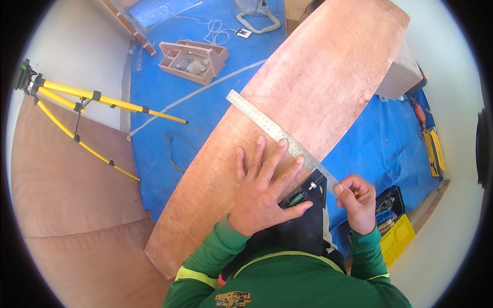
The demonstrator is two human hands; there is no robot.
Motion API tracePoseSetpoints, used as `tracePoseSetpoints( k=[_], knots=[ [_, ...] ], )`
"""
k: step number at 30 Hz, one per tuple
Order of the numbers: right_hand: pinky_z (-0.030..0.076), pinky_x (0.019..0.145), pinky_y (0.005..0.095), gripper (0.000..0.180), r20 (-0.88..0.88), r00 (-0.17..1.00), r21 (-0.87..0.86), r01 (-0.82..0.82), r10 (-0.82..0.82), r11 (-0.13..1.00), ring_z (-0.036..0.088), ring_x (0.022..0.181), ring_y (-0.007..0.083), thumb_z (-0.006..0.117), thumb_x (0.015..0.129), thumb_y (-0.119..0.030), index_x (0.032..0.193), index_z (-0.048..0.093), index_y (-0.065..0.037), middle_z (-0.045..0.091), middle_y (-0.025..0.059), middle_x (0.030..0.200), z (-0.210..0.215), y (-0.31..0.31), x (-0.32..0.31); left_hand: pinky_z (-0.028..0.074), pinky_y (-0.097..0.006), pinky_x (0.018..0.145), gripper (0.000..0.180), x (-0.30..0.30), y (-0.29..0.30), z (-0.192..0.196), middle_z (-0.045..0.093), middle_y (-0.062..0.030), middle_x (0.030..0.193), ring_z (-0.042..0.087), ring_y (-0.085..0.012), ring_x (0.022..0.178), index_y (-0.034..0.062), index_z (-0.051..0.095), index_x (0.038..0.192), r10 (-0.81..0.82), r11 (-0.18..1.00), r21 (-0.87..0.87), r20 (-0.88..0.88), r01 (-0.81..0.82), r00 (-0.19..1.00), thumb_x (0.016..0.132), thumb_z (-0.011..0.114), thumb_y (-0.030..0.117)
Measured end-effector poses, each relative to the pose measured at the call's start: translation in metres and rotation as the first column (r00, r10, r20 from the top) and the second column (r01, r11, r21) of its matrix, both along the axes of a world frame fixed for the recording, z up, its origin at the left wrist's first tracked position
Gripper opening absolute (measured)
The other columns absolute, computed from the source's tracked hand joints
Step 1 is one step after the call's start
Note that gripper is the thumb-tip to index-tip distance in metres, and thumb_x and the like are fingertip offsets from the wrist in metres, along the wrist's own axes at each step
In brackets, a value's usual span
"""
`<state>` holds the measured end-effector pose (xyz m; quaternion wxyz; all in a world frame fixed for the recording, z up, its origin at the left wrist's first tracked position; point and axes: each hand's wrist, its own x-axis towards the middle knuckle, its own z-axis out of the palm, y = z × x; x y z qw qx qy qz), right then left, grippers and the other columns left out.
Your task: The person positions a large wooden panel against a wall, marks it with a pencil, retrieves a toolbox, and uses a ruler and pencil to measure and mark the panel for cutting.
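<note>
A long reddish plywood board (pixel 328 77) runs from the lower left to the upper right in front of me. Across it lies the steel blade of a combination square (pixel 264 123), its dark head (pixel 308 186) with a green vial against the board's near edge. My left hand (pixel 267 179) is spread flat on the wood, fingertips on or beside the blade. At the blade's near end, my right hand (pixel 359 200) is closed, thumb and fingers pinching the metal. A small orange item, perhaps a pencil (pixel 356 193), shows between its fingers.
Yellow tripod legs (pixel 108 99) stand at left. A wooden tool tray (pixel 192 61) sits on the blue floor sheet (pixel 159 92) beyond the board. To the right are an open toolbox (pixel 390 205) with a yellow lid and a yellow case (pixel 434 152) by the wall.
</note>
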<state>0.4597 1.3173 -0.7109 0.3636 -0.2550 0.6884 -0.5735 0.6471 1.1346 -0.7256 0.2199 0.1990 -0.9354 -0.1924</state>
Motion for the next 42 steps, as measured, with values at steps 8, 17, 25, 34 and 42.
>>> tracePoseSetpoints(
  k=[8, 17, 25, 34, 42],
  knots=[
    [0.042, 0.06, 0.0237, 0.02, 0.011, 1.0, -0.023, -0.005, 0.006, 1.0, 0.056, 0.066, 0.0043, 0.072, 0.105, -0.012, 0.088, 0.069, -0.003, 0.066, -0.0014, 0.075, 0.0, 0.0, 0.0, 0.006, -0.072, 0.129, 0.093, -0.001, 0.0, 0.002, 0.049, -0.02, 0.166, 0.031, -0.0511, 0.161, 0.0175, 0.07, 0.149, 0.004, 1.0, 0.002, 0.011, -0.004, 1.0, 0.073, 0.092, 0.066],
    [0.042, 0.06, 0.0234, 0.019, 0.041, 0.999, -0.032, -0.011, 0.012, 0.999, 0.056, 0.066, 0.0036, 0.072, 0.106, -0.012, 0.089, 0.069, -0.003, 0.065, -0.0017, 0.074, -0.001, 0.0, -0.002, 0.008, -0.071, 0.129, 0.091, -0.002, 0.002, 0.001, 0.05, -0.0199, 0.165, 0.032, -0.0513, 0.161, 0.0169, 0.073, 0.146, 0.013, 1.0, 0.007, -0.002, -0.013, 1.0, 0.072, 0.092, 0.066],
    [0.043, 0.06, 0.0235, 0.02, 0.057, 0.998, -0.035, -0.007, 0.009, 0.999, 0.057, 0.066, 0.0039, 0.073, 0.106, -0.012, 0.089, 0.069, -0.003, 0.066, -0.0012, 0.074, 0.0, 0.001, -0.001, 0.008, -0.071, 0.129, 0.093, -0.002, 0.002, 0.004, 0.05, -0.0191, 0.165, 0.033, -0.0494, 0.16, 0.017, 0.072, 0.147, 0.002, 1.0, 0.01, 0.001, -0.002, 1.0, 0.071, 0.092, 0.068],
    [0.041, 0.06, 0.0234, 0.022, 0.012, 0.998, -0.037, 0.056, -0.055, 0.998, 0.054, 0.066, 0.0038, 0.073, 0.105, -0.014, 0.087, 0.067, -0.004, 0.062, -0.0024, 0.073, -0.004, 0.001, 0.003, 0.035, -0.055, 0.125, 0.092, 0.021, -0.089, 0.003, 0.054, -0.0298, 0.156, 0.046, -0.0455, 0.15, 0.001, 0.062, 0.152, 0.443, 0.896, 0.09, -0.239, -0.435, 0.864, 0.091, 0.079, 0.068],
    [0.039, 0.062, 0.0238, 0.023, 0.023, 0.997, -0.036, 0.07, -0.069, 0.997, 0.052, 0.067, 0.0034, 0.073, 0.105, -0.014, 0.085, 0.065, -0.006, 0.061, -0.0032, 0.072, -0.013, 0.002, 0.008, 0.054, -0.035, 0.097, 0.064, 0.005, -0.121, 0.02, 0.076, -0.0122, 0.117, 0.069, -0.0196, 0.109, -0.002, 0.075, 0.129, 0.367, 0.8, 0.526, -0.048, -0.289, 0.929, 0.093, 0.088, 0.049]
  ],
)
